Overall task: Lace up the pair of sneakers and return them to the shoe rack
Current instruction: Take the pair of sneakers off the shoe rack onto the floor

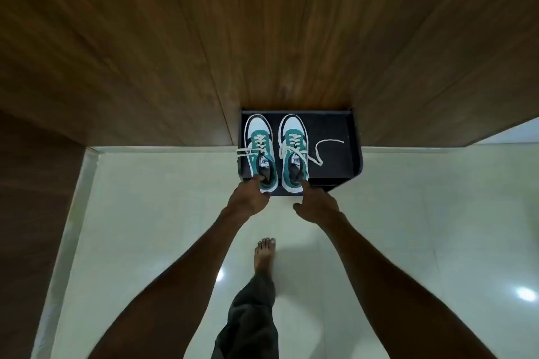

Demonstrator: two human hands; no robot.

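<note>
Your left hand (248, 198) and right hand (316, 204) grip the sneakers' (261, 151) heels on the shoe rack (354, 148). Return step nearly complete. Release next; tuck the trailing lace (323, 148).

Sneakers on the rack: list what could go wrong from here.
1. The right sneaker has a loose lace end trailing across the black shoe rack; the right hand could snag it when pulling away and drag the shoe.
2. The left sneaker has laces hanging over the rack's left edge, and its heel, like the other's, sits near the front edge; a nudge from the left hand might tip it onto the floor.
</note>
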